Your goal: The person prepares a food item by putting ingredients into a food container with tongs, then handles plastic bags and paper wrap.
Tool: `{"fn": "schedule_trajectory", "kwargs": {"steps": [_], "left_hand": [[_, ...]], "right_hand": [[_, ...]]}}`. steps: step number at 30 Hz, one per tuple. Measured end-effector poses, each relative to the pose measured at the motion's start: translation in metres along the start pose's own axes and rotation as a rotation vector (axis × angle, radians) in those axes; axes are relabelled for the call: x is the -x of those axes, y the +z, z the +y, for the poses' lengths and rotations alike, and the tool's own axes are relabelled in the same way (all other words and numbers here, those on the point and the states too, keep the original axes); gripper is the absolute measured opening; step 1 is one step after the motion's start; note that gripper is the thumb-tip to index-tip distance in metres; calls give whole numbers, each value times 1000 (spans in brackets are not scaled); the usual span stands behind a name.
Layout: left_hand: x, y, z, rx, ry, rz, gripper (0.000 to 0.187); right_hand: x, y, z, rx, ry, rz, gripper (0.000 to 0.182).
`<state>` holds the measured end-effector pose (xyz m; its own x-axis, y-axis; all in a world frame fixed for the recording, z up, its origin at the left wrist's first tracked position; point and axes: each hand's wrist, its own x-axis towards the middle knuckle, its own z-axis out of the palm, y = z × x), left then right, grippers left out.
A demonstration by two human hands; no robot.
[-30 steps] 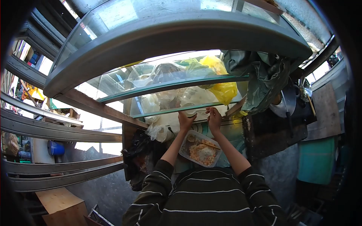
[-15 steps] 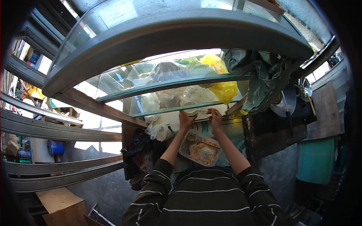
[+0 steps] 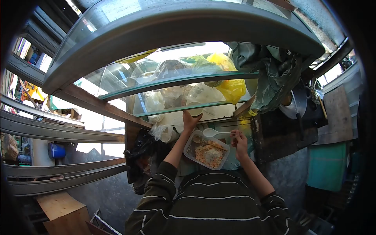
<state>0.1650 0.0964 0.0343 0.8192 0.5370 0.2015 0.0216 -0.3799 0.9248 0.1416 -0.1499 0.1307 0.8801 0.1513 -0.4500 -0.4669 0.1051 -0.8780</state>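
My right hand (image 3: 240, 144) pinches the handle of a white spoon (image 3: 210, 132). The spoon's bowl points left, over the far edge of a clear plastic tub (image 3: 188, 153). Inside the tub lie a crumbly orange and whitish food (image 3: 209, 156), a wooden-looking stick or handle (image 3: 217, 146) and a small round cup-like thing (image 3: 197, 139). Further forward, at the lower glass edge of the cabinet, my left hand (image 3: 191, 120) is closed around a small pale bowl (image 3: 194, 111). Its contents I cannot make out.
A glass cabinet (image 3: 180, 84) with a thick frame stands close in front, holding plastic bags and a yellow bag (image 3: 232, 90). A grey-green cloth (image 3: 274, 78) hangs at its right. Black plastic bags (image 3: 147, 152) lie left; a metal pan (image 3: 293, 107) sits right.
My right hand has moved back and to the right with the spoon, from the bowl to above the tub's far side. My left hand has shifted slightly left, still holding the bowl.
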Motion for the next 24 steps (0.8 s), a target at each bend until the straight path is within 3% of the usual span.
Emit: {"fn": "schedule_trajectory", "kwargs": {"steps": [4,6,7,9,13,15,17,20,22,24], "left_hand": [[0,-3,8,-4,-7,-17,98],[0,-3,9,-18,5,-21,97],[0,-3,9,-17,2,-24,97],[1,-1,7,31,-7,-27,97],[1,1,4,-20,40,-7,96],[2,0,4,-42,37,-24,96],[4,-2,13,-35,38,-34,96],[4,-2,14,-48,60,-36,93],[5,-3,18,-85,135,16,90],[4,-2,18,-28,89,-13,86]], "right_hand": [[41,-30,10,88,-148,-75,18],[61,-32,6,771,-596,-209,9],[66,-32,4,772,-592,-207,9],[75,-31,2,959,-847,-360,11],[67,-22,-1,785,-698,-222,10],[44,-13,0,204,-334,0,18],[15,4,-5,33,-367,70,27],[-27,32,-7,-33,-338,92,26],[-47,53,-4,-11,-378,72,25],[-58,70,-2,11,-415,53,25]]}}
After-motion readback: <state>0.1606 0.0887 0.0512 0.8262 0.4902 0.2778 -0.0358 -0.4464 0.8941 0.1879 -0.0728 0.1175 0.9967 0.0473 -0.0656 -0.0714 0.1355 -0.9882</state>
